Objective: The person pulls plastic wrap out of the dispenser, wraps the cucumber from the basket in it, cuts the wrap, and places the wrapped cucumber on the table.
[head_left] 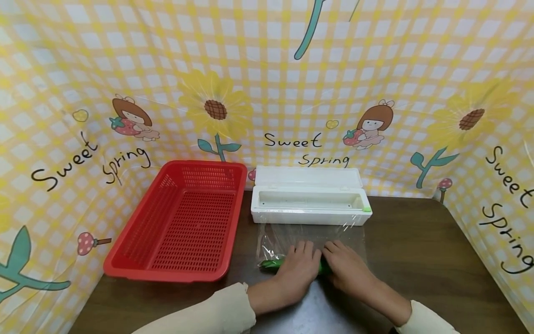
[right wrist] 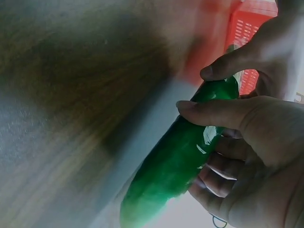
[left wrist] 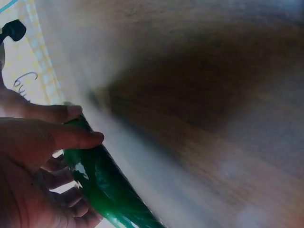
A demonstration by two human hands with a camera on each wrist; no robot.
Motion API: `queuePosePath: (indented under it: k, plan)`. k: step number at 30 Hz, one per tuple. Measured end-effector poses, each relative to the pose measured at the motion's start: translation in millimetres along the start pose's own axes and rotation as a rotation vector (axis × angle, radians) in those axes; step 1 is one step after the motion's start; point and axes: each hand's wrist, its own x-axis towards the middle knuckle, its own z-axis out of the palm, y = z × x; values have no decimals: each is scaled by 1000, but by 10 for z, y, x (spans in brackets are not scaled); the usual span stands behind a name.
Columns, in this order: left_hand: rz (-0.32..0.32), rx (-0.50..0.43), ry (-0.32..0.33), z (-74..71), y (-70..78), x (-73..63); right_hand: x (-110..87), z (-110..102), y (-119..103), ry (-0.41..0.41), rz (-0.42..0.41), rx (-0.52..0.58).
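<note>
A long green cucumber [right wrist: 171,161], glossy with clear film over it, lies crosswise near the front of the table. My left hand [head_left: 297,270] holds its left part, thumb on the near side and fingers over the far side. Close beside it, my right hand [head_left: 349,270] grips the right part the same way. Clear plastic wrap [head_left: 308,234] runs from the cucumber back to a white wrap dispenser [head_left: 310,218], whose lid stands raised. Both hands cover the cucumber's middle in the head view.
A red perforated basket [head_left: 238,222] stands to the left on the brown wooden table [head_left: 421,250]. A small green piece [head_left: 366,209] sits at the dispenser's right front corner. Yellow checked cloth [head_left: 283,93] hangs behind and at both sides.
</note>
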Motion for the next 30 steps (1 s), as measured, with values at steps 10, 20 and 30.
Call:
queuePosePath:
  k: [10,20,30]
  plan:
    - [-94,-210,-106,-44,-84,108,-33,58,-12,20,55,55]
    - [-138,-414,-206,-116,-177,158,-65,207,6,197,-5,-47]
    - [-121,-297,-180,-180,-118,164,-57,142,-49,171,-17,-68]
